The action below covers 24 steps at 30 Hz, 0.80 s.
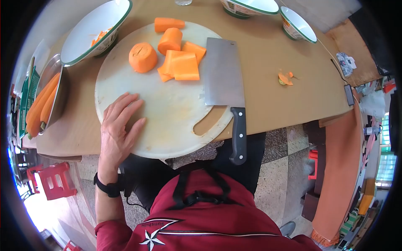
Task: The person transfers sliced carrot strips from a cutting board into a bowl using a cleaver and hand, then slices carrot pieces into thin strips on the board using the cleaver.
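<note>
My left hand (120, 125) lies palm down on the lower left of the round white cutting board (167, 113), fingers stretched and thumb apart, holding nothing. Beyond its fingertips is a thick carrot chunk (143, 57) with its cut face up. Two more carrot chunks (169, 24) sit near the board's far edge. Several flat carrot slices (186, 67) overlap at the middle of the far half. To their right a cleaver (224, 73) lies flat, its blade over the board's right side and its black handle (239, 136) sticking out past the table's near edge. My right hand is out of view.
A green-rimmed bowl (86, 35) with carrot shreds stands at the far left. Whole carrots (44, 100) fill a metal tray (60, 98) beside it. Two more bowls (298, 26) stand at the far right. Carrot scraps (286, 78) lie on the table's right. A red stool (56, 182) stands below left.
</note>
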Each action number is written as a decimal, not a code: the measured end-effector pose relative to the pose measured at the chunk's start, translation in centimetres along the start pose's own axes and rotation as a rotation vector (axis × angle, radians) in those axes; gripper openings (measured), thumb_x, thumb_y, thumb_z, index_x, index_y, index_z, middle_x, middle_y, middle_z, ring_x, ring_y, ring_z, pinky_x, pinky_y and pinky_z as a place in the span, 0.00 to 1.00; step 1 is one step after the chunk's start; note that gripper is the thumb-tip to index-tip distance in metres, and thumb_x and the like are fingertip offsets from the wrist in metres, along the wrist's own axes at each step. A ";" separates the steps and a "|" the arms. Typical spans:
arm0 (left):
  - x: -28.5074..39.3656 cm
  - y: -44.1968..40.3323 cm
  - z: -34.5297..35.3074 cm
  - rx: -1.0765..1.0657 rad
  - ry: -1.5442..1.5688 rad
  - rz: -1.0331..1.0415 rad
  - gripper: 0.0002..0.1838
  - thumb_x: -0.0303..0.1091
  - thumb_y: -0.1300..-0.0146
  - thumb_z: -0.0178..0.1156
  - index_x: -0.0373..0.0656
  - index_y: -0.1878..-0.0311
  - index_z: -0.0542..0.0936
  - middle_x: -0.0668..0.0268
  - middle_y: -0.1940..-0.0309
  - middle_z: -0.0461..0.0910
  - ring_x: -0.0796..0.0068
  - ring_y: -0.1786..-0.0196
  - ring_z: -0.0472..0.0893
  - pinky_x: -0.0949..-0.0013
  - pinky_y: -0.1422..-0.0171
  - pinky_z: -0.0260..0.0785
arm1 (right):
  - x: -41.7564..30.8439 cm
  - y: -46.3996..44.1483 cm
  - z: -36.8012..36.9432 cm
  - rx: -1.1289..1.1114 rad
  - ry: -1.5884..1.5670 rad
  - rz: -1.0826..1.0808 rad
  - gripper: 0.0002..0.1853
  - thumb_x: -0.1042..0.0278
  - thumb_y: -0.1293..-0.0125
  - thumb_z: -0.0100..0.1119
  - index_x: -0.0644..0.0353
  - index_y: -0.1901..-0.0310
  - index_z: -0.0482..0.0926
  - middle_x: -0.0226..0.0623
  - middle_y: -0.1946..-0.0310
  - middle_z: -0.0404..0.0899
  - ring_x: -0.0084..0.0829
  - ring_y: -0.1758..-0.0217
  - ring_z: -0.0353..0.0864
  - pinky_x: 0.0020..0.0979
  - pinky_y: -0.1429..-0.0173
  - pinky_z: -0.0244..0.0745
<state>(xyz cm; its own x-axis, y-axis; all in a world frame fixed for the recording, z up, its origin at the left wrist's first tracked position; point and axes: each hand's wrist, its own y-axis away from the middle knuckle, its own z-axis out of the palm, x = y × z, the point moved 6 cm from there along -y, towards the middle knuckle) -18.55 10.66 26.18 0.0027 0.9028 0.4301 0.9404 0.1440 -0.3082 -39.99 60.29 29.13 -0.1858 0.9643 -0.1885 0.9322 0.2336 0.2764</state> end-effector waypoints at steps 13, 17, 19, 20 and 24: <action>2.6 3.6 -2.9 0.233 -0.021 0.257 0.14 0.19 0.47 0.65 0.37 0.56 0.83 0.56 0.56 0.82 0.51 0.48 0.80 0.58 0.46 0.72 | 6.9 27.1 26.1 -0.707 -0.084 0.066 0.17 0.57 0.41 0.61 0.56 0.54 0.83 0.47 0.58 0.85 0.42 0.54 0.85 0.40 0.52 0.79; 2.8 10.1 -5.6 0.233 0.002 0.144 0.13 0.15 0.52 0.63 0.38 0.62 0.83 0.56 0.68 0.81 0.56 0.65 0.81 0.61 0.59 0.72 | 0.0 28.3 24.1 -0.826 -0.339 -0.113 0.17 0.57 0.41 0.61 0.56 0.54 0.83 0.47 0.59 0.85 0.42 0.54 0.85 0.40 0.53 0.79; 1.4 13.5 -5.3 0.091 0.077 -0.007 0.12 0.17 0.52 0.64 0.38 0.62 0.83 0.57 0.69 0.81 0.57 0.65 0.81 0.62 0.59 0.72 | -2.0 26.0 22.6 -0.860 -0.366 -0.207 0.16 0.57 0.41 0.61 0.56 0.54 0.83 0.47 0.59 0.85 0.42 0.54 0.85 0.39 0.53 0.79; 0.2 15.5 -4.5 -0.043 0.157 -0.155 0.12 0.18 0.53 0.65 0.38 0.63 0.83 0.58 0.70 0.81 0.57 0.65 0.81 0.63 0.59 0.73 | -2.9 24.4 22.1 -0.882 -0.368 -0.253 0.16 0.57 0.41 0.61 0.56 0.54 0.83 0.47 0.59 0.85 0.42 0.54 0.85 0.39 0.53 0.79; -1.7 26.0 0.7 -1.008 0.379 -0.694 0.15 0.33 0.47 0.68 0.39 0.56 0.84 0.57 0.63 0.85 0.59 0.60 0.84 0.65 0.54 0.75 | -6.8 20.1 19.8 -0.996 -0.403 -0.235 0.11 0.65 0.41 0.61 0.56 0.57 0.82 0.42 0.63 0.85 0.35 0.59 0.85 0.35 0.58 0.80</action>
<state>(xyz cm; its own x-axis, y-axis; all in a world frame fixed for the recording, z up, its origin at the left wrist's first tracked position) 5.61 13.13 16.81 -0.6494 0.5670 0.5067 0.6241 0.0168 0.7811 -13.89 56.00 17.30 -0.0415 0.8135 -0.5801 0.1854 0.5768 0.7956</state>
